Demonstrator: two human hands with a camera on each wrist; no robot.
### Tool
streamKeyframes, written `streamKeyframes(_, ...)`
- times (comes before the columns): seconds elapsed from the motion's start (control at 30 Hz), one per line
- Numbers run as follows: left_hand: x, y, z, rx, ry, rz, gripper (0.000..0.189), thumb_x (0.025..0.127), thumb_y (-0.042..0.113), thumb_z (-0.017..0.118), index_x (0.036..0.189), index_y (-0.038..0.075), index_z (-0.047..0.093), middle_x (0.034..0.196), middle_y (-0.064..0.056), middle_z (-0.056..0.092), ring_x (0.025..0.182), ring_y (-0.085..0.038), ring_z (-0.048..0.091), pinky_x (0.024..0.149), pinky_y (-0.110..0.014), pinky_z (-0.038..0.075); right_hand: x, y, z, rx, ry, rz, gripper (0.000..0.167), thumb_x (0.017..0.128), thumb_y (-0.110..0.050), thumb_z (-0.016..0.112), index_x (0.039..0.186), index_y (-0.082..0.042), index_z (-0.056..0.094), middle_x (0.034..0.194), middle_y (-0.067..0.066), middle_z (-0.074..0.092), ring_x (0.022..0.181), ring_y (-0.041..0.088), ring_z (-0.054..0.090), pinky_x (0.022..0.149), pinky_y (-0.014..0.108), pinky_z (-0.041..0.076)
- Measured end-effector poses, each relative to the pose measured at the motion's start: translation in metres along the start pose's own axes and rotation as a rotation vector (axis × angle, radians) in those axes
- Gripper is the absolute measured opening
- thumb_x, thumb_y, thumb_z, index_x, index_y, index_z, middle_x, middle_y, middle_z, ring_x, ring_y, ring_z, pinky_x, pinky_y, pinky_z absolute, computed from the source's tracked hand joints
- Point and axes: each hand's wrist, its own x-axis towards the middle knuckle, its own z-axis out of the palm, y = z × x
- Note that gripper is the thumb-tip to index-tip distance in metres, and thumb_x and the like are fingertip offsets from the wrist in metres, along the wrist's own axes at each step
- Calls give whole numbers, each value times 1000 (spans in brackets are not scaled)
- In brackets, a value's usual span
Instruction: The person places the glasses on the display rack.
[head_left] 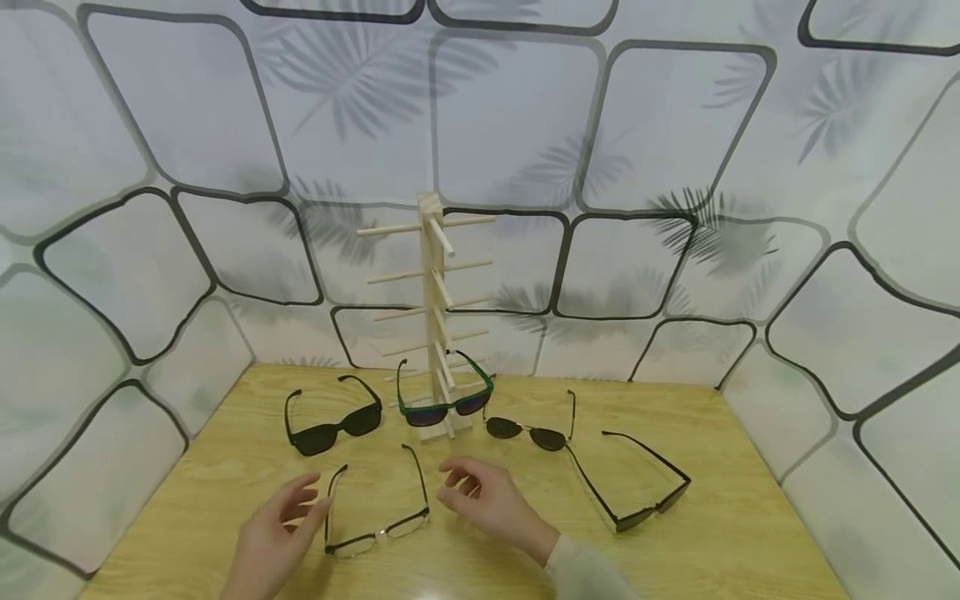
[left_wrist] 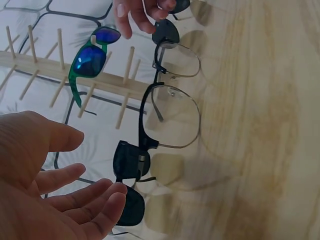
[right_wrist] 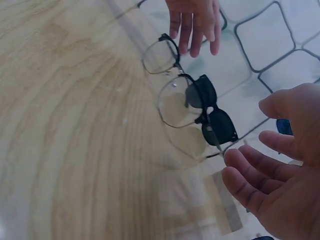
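A pair of half-rim eyeglasses (head_left: 381,533) with clear lenses and dark brows stands on the table, its temples unfolded and pointing away from me. My left hand (head_left: 273,529) hovers beside its left temple, fingers loosely bent and holding nothing. To the right of the other temple is my right hand (head_left: 487,496), relaxed and bare of any object. In the left wrist view, the left palm (left_wrist: 45,185) is turned toward the glasses with the thumb apart. The right wrist view has the right hand (right_wrist: 280,170) with gently curved fingers near the black sunglasses (right_wrist: 220,127) behind the eyeglasses.
Behind the hands rises a wooden display rack (head_left: 432,283) with pegs, bearing green-framed sunglasses (head_left: 427,416) low down. Black sunglasses (head_left: 317,440) lie to its left. Aviator sunglasses (head_left: 504,428) and angular dark sunglasses (head_left: 636,520) lie to the right. Patterned cloth (head_left: 517,125) encloses the table.
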Motion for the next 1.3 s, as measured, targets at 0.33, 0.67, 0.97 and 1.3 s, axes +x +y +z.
streamKeyframes(0.33, -4, -12, 10, -29, -87, -107, 56, 100, 28, 74, 146, 0, 58, 114, -21, 77, 98, -31, 78, 80, -39, 64, 5, 6, 20, 15, -36, 34, 33, 104, -24, 68, 131, -6, 71, 106, 4, 73, 77, 3, 62, 66, 20, 52)
streamKeyframes(0.67, -6, -18, 18, -42, -133, -139, 58, 98, 28, 77, 146, 0, 58, 104, -14, 80, 87, -25, 78, 72, -34, 62, 9, 11, 27, 61, -65, 69, 30, 105, -21, 65, 130, -5, 71, 103, 4, 74, 69, 8, 66, 59, 20, 51)
streamKeyframes(0.97, -6, -17, 21, -27, -127, -133, 52, 98, 23, 77, 142, 1, 62, 96, -7, 80, 84, -19, 77, 69, -26, 58, 9, 12, 28, 72, -56, 59, 30, 104, -20, 68, 130, -5, 71, 103, 7, 75, 67, 7, 66, 58, 20, 51)
streamKeyframes(1.3, -5, -20, 22, -70, -132, -160, 49, 96, 21, 79, 136, -5, 67, 96, -9, 81, 89, -25, 79, 77, -36, 63, 8, 14, 31, 80, -45, 75, 28, 104, -17, 68, 130, -9, 72, 103, 7, 75, 67, 6, 64, 56, 20, 48)
